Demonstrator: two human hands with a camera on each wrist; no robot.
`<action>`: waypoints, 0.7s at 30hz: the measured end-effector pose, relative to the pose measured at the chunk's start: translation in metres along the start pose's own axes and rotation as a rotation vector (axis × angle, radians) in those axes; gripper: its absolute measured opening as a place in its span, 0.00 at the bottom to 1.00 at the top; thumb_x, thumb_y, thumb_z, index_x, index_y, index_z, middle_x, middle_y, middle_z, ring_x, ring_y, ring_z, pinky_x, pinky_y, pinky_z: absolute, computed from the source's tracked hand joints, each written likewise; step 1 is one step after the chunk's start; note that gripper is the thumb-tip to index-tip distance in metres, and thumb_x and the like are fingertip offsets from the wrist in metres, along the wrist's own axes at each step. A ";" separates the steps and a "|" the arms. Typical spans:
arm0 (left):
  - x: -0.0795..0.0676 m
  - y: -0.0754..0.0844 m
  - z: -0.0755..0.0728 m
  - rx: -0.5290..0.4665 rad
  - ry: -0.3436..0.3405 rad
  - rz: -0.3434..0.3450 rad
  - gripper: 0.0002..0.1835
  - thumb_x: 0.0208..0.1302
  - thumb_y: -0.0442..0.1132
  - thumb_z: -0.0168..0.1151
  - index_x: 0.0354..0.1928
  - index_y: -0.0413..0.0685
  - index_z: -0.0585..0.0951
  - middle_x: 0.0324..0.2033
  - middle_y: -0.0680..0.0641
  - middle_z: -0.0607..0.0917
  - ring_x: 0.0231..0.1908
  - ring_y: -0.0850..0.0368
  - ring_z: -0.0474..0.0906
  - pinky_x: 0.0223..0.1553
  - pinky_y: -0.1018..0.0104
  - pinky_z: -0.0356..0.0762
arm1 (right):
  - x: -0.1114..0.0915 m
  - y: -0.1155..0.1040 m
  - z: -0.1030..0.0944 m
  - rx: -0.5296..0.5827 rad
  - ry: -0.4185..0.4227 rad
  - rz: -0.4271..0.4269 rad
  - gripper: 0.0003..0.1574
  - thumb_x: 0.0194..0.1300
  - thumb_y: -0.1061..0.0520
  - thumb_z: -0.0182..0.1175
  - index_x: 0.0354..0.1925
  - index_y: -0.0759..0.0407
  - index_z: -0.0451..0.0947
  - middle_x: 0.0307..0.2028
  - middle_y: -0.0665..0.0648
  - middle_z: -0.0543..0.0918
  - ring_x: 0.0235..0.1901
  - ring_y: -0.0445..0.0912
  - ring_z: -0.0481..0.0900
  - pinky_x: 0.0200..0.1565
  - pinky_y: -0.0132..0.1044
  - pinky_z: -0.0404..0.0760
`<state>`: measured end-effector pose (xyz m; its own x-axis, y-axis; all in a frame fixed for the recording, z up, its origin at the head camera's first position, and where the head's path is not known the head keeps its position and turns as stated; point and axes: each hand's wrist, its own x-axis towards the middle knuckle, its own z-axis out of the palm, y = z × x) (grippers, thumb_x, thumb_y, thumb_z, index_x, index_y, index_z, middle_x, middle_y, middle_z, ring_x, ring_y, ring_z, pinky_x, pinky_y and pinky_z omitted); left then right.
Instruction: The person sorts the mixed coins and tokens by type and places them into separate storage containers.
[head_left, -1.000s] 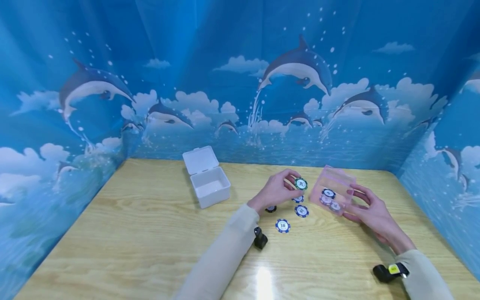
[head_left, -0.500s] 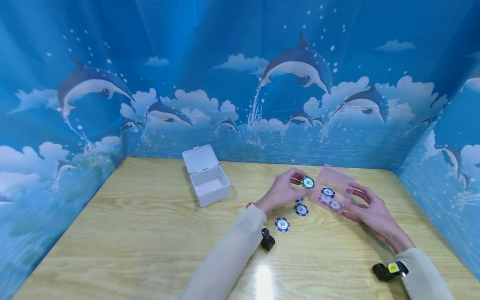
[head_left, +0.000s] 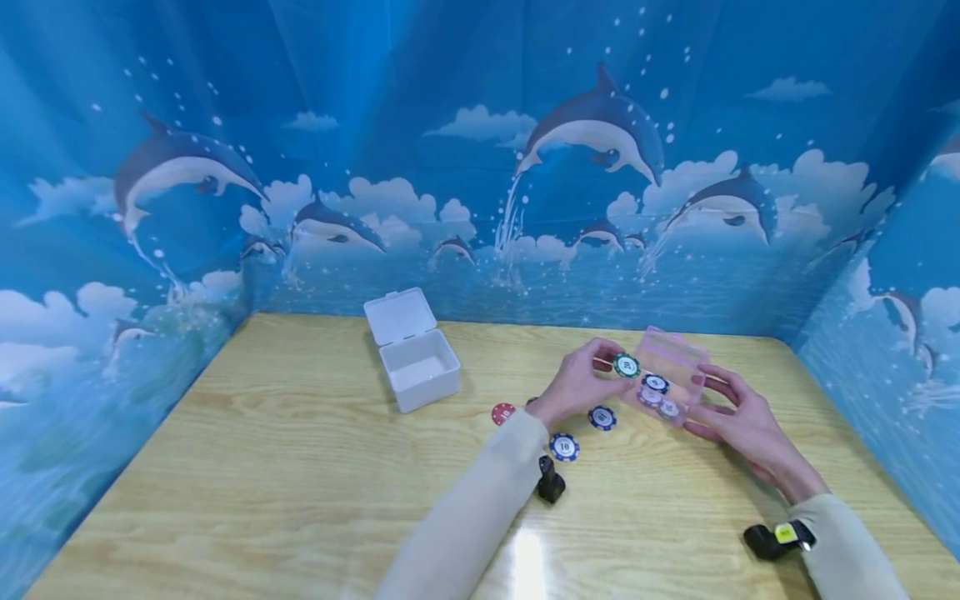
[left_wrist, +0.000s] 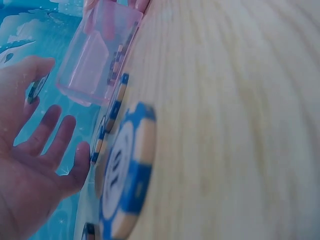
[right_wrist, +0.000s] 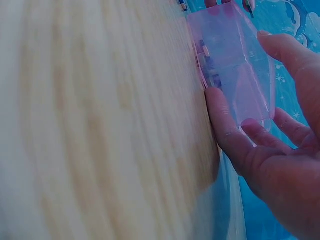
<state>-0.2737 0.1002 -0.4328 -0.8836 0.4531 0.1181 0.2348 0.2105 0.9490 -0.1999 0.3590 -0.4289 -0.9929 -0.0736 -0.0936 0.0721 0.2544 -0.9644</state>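
In the head view, my left hand (head_left: pixel 583 379) pinches a green poker chip (head_left: pixel 626 365) between thumb and finger, just over the left side of a pink see-through box (head_left: pixel 675 346). The left wrist view shows that chip (left_wrist: pixel 38 89) edge-on, the other fingers spread below it. My right hand (head_left: pixel 746 421) holds the box from its right side, with thumb and fingertips against the wall (right_wrist: pixel 235 60). Inside the box lie a black chip (head_left: pixel 655 383) and two pale chips (head_left: pixel 667 408). Blue chips (head_left: pixel 602 417) lie on the table nearby.
Another blue chip (head_left: pixel 565 447) and a red chip (head_left: pixel 503 413) lie by my left wrist, which partly hides a dark chip (head_left: pixel 532 401). A white box (head_left: pixel 429 390) with its lid up stands farther left. A dolphin-print curtain (head_left: pixel 480 167) encloses the wooden table (head_left: pixel 300 467).
My left hand has carried the green chip rightward to the pink box. The red chip has come into view behind its wrist. My right hand stays on the box.
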 end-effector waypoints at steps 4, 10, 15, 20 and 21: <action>0.002 0.000 0.004 -0.018 -0.003 -0.017 0.24 0.62 0.44 0.74 0.59 0.55 0.78 0.48 0.54 0.84 0.47 0.63 0.81 0.47 0.74 0.80 | 0.000 0.001 0.000 0.005 0.000 -0.004 0.57 0.70 0.60 0.66 0.81 0.60 0.40 0.75 0.71 0.48 0.47 0.32 0.83 0.49 0.37 0.88; 0.004 0.001 0.009 -0.028 -0.005 -0.034 0.22 0.63 0.43 0.74 0.58 0.56 0.78 0.48 0.54 0.84 0.44 0.66 0.81 0.43 0.73 0.82 | 0.000 0.003 -0.001 0.018 0.001 -0.024 0.55 0.70 0.61 0.66 0.81 0.61 0.43 0.72 0.68 0.53 0.47 0.33 0.83 0.48 0.37 0.89; 0.004 0.002 0.012 -0.027 -0.012 -0.031 0.22 0.63 0.42 0.73 0.58 0.56 0.78 0.49 0.53 0.84 0.44 0.64 0.83 0.41 0.73 0.82 | 0.000 0.004 -0.002 0.042 -0.004 -0.027 0.54 0.70 0.62 0.65 0.81 0.60 0.43 0.71 0.65 0.55 0.47 0.33 0.83 0.47 0.37 0.89; 0.005 0.003 0.014 0.011 -0.014 -0.035 0.22 0.64 0.43 0.73 0.58 0.58 0.77 0.50 0.53 0.84 0.44 0.64 0.83 0.40 0.74 0.82 | 0.000 0.004 -0.002 0.065 -0.007 -0.034 0.54 0.69 0.63 0.65 0.80 0.60 0.43 0.70 0.61 0.58 0.47 0.33 0.84 0.47 0.36 0.89; 0.005 0.003 0.015 0.012 -0.015 -0.035 0.22 0.64 0.44 0.73 0.58 0.58 0.78 0.50 0.53 0.84 0.43 0.64 0.83 0.40 0.73 0.82 | 0.000 0.004 -0.002 0.069 -0.005 -0.034 0.54 0.70 0.63 0.65 0.80 0.60 0.43 0.69 0.60 0.59 0.47 0.33 0.84 0.47 0.36 0.89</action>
<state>-0.2718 0.1161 -0.4333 -0.8853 0.4579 0.0810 0.2091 0.2363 0.9489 -0.1995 0.3623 -0.4321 -0.9944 -0.0858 -0.0617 0.0450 0.1849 -0.9817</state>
